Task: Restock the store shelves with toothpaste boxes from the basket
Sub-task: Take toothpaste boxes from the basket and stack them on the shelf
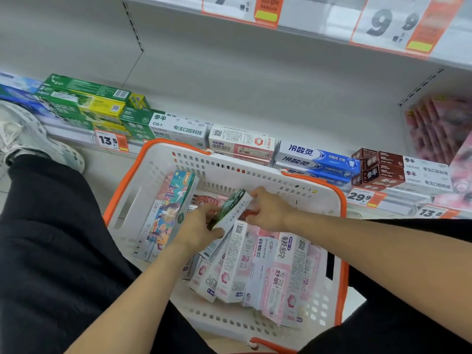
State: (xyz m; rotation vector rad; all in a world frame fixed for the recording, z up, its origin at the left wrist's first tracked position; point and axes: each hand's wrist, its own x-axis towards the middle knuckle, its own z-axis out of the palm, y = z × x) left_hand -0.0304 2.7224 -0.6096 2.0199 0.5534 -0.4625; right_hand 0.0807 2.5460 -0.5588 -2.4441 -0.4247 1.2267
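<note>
The left hand point(201, 227) grips the green-and-white toothpaste box point(231, 209) above the basket point(255, 175); the right hand point(268, 213) pinches its far end. Lift it level, clear of the pink boxes point(255, 272), then seat it on the shelf point(281, 106) beside matching stock

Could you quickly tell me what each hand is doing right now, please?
Left hand: holding the green-and-white toothpaste box.
Right hand: fingers on the same box's far end.
</note>
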